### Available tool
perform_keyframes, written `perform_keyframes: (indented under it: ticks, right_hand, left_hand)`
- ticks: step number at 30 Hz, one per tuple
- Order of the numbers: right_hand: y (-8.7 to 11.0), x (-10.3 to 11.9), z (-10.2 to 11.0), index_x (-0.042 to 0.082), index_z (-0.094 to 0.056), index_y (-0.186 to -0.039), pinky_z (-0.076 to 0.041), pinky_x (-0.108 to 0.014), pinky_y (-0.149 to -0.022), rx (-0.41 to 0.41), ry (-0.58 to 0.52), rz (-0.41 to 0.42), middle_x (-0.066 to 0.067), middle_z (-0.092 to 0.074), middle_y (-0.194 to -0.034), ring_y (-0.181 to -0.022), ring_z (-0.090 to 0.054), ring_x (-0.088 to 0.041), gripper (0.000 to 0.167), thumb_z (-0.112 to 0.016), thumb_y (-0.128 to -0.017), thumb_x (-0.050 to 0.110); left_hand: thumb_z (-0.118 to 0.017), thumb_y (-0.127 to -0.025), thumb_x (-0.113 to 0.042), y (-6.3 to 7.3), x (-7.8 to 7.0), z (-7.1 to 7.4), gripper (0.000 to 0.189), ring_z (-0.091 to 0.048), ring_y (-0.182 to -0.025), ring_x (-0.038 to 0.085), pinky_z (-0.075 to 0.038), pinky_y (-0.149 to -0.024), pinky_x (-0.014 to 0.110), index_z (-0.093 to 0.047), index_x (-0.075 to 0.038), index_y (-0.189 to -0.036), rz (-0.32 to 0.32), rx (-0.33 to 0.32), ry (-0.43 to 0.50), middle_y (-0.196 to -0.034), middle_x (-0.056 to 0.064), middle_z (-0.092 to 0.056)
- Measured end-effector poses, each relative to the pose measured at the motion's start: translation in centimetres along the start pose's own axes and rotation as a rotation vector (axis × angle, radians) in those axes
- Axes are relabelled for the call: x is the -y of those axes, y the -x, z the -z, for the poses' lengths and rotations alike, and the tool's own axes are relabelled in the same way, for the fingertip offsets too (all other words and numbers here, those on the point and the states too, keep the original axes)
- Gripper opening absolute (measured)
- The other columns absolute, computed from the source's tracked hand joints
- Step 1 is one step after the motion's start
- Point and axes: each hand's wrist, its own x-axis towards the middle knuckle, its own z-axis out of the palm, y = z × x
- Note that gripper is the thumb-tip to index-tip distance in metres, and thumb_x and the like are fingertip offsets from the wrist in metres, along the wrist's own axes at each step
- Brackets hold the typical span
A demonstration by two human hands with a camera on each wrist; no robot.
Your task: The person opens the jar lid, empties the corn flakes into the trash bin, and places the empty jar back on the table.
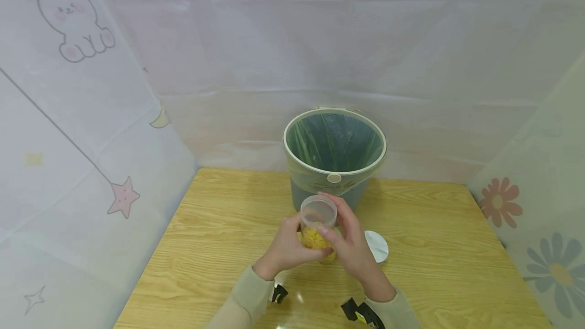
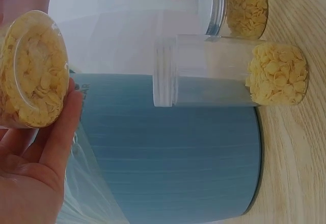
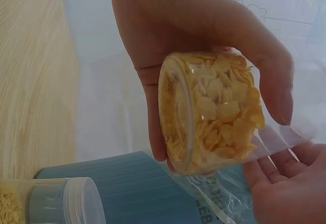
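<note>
Both hands hold a clear plastic jar [image 1: 318,210] of yellow flakes like cornflakes, raised in front of the bin. Its round mouth has no lid on and faces up toward the head camera. My left hand [image 1: 293,243] grips the lower part, thumb across the near side. Higher up, the right hand [image 1: 349,240] grips the jar with fingers behind the rim and thumb in front. In the left wrist view, flakes show through the base of the held jar [image 2: 35,71]. A taller clear jar [image 2: 214,71], part filled with flakes, stands beyond on the table.
A blue-grey bin [image 1: 301,187] with a pale rim and a clear liner stands at the table's back. Right of the hands is a shorter flake jar with a silver lid [image 2: 211,7]. Printed cloth walls surround the wooden table [image 1: 219,227].
</note>
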Motion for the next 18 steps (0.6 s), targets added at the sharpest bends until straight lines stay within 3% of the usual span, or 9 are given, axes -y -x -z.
perform_keyframes:
  ticks: [4,8,13,18]
  right_hand:
    - [0.12,0.06,-0.25,0.003,-0.038,-0.147,-0.037,-0.027,-0.107,-0.037,-0.007,-0.015,-0.014,-0.051,-0.142,-0.127,-0.051,-0.025,0.073,-0.075,-0.084,-0.009]
    - [0.12,0.15,-0.4,0.0,-0.039,-0.139,-0.037,-0.028,-0.108,-0.071,-0.014,-0.013,-0.016,-0.05,-0.141,-0.126,-0.051,-0.026,0.071,-0.078,-0.081,-0.012]
    - [-0.03,0.43,-0.31,0.003,-0.047,-0.138,-0.041,-0.028,-0.104,-0.085,0.0,-0.021,-0.013,-0.055,-0.136,-0.122,-0.055,-0.026,0.063,-0.076,-0.083,-0.01]
    - [-0.03,0.38,-0.18,0.003,-0.05,-0.14,-0.044,-0.029,-0.102,-0.062,0.0,-0.007,-0.014,-0.058,-0.134,-0.119,-0.057,-0.025,0.058,-0.07,-0.087,-0.009]
  left_hand:
    - [-0.09,-0.074,-0.017,-0.02,0.17,-0.02,0.056,-0.067,-0.092,0.01,-0.056,-0.072,0.028,-0.064,-0.019,-0.124,-0.045,0.013,-0.019,-0.11,-0.007,-0.071]
    - [-0.089,-0.074,-0.017,-0.06,0.12,-0.13,0.055,-0.066,-0.09,0.009,-0.056,-0.071,0.028,-0.064,-0.017,-0.123,-0.072,0.015,-0.038,-0.109,-0.006,-0.072]
    - [-0.09,-0.074,-0.019,0.07,-0.07,-0.15,0.057,-0.067,-0.096,0.011,-0.056,-0.077,0.03,-0.064,-0.022,-0.124,-0.02,0.021,-0.008,-0.111,-0.009,-0.071]
    - [-0.09,-0.073,-0.02,0.17,-0.05,-0.1,0.057,-0.067,-0.092,0.011,-0.056,-0.072,0.03,-0.064,-0.024,-0.124,0.007,0.015,-0.006,-0.11,-0.01,-0.07]
